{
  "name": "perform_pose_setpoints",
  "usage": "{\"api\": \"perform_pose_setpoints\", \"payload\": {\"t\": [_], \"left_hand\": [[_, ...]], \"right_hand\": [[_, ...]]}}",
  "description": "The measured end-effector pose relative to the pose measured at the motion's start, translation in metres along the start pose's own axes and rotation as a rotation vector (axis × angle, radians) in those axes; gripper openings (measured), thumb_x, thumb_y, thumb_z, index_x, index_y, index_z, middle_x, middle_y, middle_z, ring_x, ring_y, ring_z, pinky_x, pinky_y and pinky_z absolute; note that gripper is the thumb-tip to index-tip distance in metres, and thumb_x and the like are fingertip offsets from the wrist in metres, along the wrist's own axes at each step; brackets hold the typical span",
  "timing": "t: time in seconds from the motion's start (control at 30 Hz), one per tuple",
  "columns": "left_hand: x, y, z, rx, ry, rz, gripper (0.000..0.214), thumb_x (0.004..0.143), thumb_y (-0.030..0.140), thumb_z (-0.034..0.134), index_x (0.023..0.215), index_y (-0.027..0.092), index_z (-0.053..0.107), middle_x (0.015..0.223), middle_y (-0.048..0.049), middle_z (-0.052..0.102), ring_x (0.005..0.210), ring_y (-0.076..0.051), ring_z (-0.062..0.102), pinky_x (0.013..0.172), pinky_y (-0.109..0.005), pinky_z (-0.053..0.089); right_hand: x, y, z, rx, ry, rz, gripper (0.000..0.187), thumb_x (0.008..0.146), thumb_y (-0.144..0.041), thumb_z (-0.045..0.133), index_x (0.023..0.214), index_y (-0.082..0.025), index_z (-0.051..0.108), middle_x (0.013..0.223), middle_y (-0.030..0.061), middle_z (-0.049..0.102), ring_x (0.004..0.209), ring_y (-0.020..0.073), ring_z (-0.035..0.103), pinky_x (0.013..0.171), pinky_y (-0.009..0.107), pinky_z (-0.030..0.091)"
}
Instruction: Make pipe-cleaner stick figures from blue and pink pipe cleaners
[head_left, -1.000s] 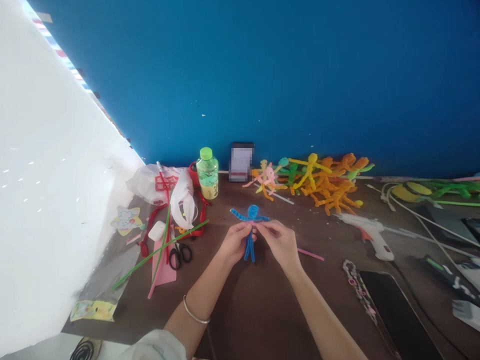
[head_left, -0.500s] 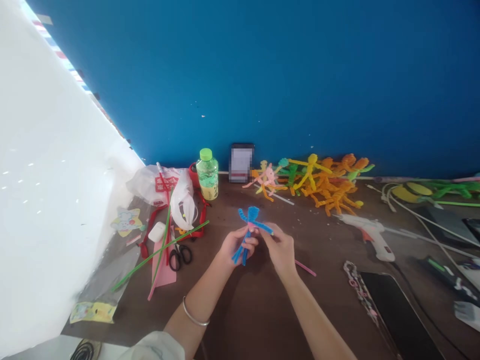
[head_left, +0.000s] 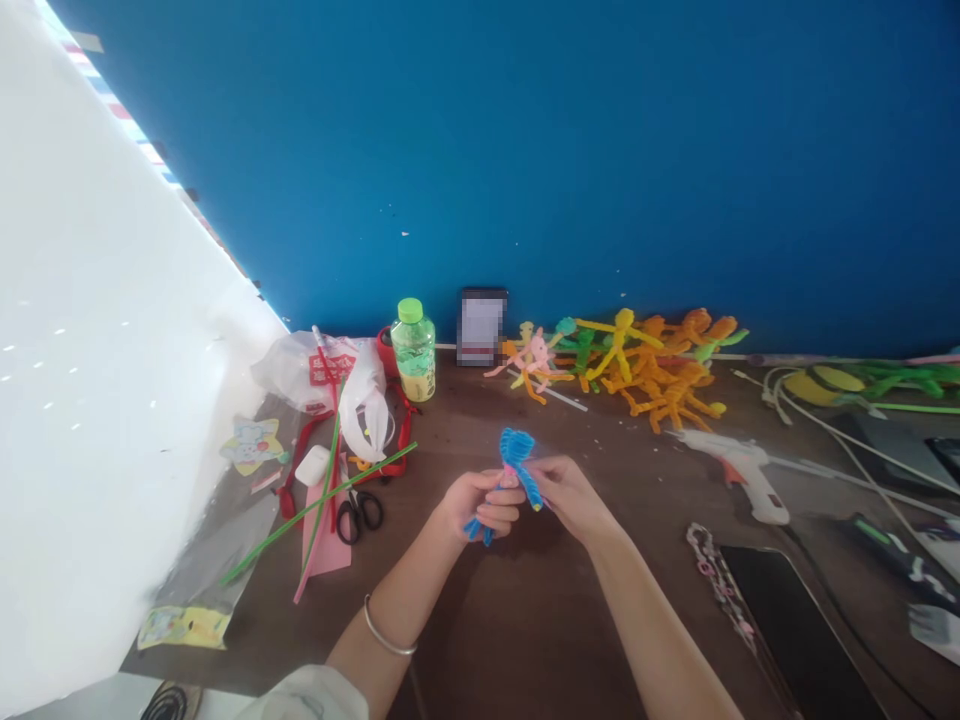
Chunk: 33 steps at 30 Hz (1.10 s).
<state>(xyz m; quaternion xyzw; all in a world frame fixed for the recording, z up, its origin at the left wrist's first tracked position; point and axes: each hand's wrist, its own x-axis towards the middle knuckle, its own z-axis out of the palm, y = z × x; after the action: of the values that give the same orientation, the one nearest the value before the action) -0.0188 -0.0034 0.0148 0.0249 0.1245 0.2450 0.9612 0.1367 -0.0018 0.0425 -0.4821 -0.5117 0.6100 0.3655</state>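
Observation:
A blue pipe-cleaner figure (head_left: 517,455) is held above the brown table (head_left: 525,620), near its middle. My left hand (head_left: 474,505) is closed around the figure's lower body, with the blue legs poking out below the fingers. My right hand (head_left: 571,492) pinches the figure from the right, at one of its arms just under the head. A bit of pink shows between the fingertips of both hands. On my left wrist sits a silver bangle (head_left: 386,636).
A pile of orange, yellow, green and pink pipe-cleaner figures (head_left: 637,365) lies by the blue wall. Left: green-capped bottle (head_left: 413,350), plastic bag (head_left: 330,380), scissors (head_left: 358,512), green and pink stems (head_left: 322,505). Right: white glue gun (head_left: 739,470), dark phone (head_left: 795,620), cables.
The figure has been turned and tilted in my hands; its spread arms are now folded toward the head. My left hand has closed more tightly round the body.

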Motion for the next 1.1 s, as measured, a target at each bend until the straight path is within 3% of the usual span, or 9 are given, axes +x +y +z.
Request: {"api": "perform_pose_setpoints", "payload": {"t": [0.17, 0.3, 0.4, 0.5, 0.63, 0.8, 0.9, 1.1], "left_hand": [[0.007, -0.002, 0.001, 0.196, 0.070, 0.114, 0.019, 0.074, 0.030, 0.060, 0.073, 0.011, 0.053, 0.054, 0.0034, 0.039, 0.036, -0.001, 0.029, 0.034, -0.014, 0.023], [0.016, -0.010, 0.006, 0.432, 0.260, 0.473, 0.028, 0.069, 0.037, 0.065, 0.078, 0.012, 0.055, 0.065, -0.0021, 0.057, 0.044, -0.006, 0.049, 0.042, -0.018, 0.037], [0.018, -0.015, 0.010, 0.595, 0.405, 0.775, 0.025, 0.067, 0.033, 0.067, 0.080, 0.014, 0.058, 0.068, -0.0023, 0.063, 0.054, -0.011, 0.058, 0.055, -0.024, 0.047], [0.017, -0.017, 0.012, 0.789, 0.542, 0.928, 0.022, 0.065, 0.031, 0.068, 0.078, 0.013, 0.063, 0.071, -0.0044, 0.067, 0.064, -0.014, 0.062, 0.065, -0.028, 0.050], [0.014, -0.016, 0.010, 1.013, 0.677, 0.972, 0.022, 0.069, 0.033, 0.063, 0.077, 0.013, 0.069, 0.078, -0.0079, 0.070, 0.072, -0.019, 0.064, 0.069, -0.030, 0.050], [0.012, -0.013, 0.005, 1.153, 0.673, 0.964, 0.021, 0.073, 0.031, 0.057, 0.078, 0.015, 0.069, 0.076, -0.0066, 0.070, 0.071, -0.018, 0.063, 0.067, -0.028, 0.049], [0.012, -0.010, 0.004, 1.105, 0.658, 0.928, 0.019, 0.072, 0.031, 0.059, 0.073, 0.014, 0.067, 0.069, -0.0048, 0.067, 0.064, -0.015, 0.060, 0.061, -0.024, 0.046], [0.014, -0.007, -0.001, 0.813, 0.483, 0.748, 0.022, 0.067, 0.033, 0.065, 0.072, 0.012, 0.063, 0.057, -0.0001, 0.059, 0.052, -0.009, 0.051, 0.052, -0.020, 0.041]], "right_hand": [[-0.004, 0.003, 0.001, 0.035, 0.143, -0.022, 0.029, 0.064, -0.044, 0.067, 0.063, -0.015, 0.069, 0.053, 0.0016, 0.059, 0.054, 0.0144, 0.052, 0.052, 0.025, 0.041], [-0.005, 0.007, 0.006, 0.158, 0.192, -0.003, 0.029, 0.066, -0.043, 0.065, 0.061, -0.015, 0.066, 0.048, 0.0003, 0.056, 0.046, 0.0118, 0.047, 0.048, 0.025, 0.039], [-0.005, 0.008, 0.012, 0.158, 0.309, 0.006, 0.027, 0.063, -0.041, 0.069, 0.060, -0.014, 0.067, 0.047, -0.0010, 0.054, 0.046, 0.0106, 0.045, 0.047, 0.023, 0.036], [-0.005, 0.007, 0.017, 0.123, 0.423, 0.004, 0.026, 0.058, -0.039, 0.073, 0.064, -0.014, 0.070, 0.051, -0.0007, 0.058, 0.053, 0.0123, 0.050, 0.052, 0.023, 0.039], [-0.004, 0.009, 0.019, 0.097, 0.485, -0.002, 0.030, 0.059, -0.040, 0.071, 0.075, -0.015, 0.072, 0.063, 0.0027, 0.066, 0.065, 0.0180, 0.058, 0.061, 0.028, 0.044], [-0.004, 0.012, 0.018, 0.040, 0.513, -0.014, 0.030, 0.061, -0.040, 0.070, 0.078, -0.015, 0.072, 0.072, 0.0051, 0.070, 0.072, 0.0219, 0.062, 0.068, 0.032, 0.047], [-0.004, 0.013, 0.017, 0.022, 0.504, -0.008, 0.030, 0.061, -0.040, 0.070, 0.077, -0.015, 0.072, 0.073, 0.0057, 0.071, 0.071, 0.0223, 0.063, 0.067, 0.031, 0.047], [-0.005, 0.015, 0.018, 0.085, 0.453, -0.008, 0.028, 0.062, -0.039, 0.070, 0.077, -0.015, 0.072, 0.066, 0.0042, 0.070, 0.063, 0.0190, 0.061, 0.060, 0.029, 0.048]]}}
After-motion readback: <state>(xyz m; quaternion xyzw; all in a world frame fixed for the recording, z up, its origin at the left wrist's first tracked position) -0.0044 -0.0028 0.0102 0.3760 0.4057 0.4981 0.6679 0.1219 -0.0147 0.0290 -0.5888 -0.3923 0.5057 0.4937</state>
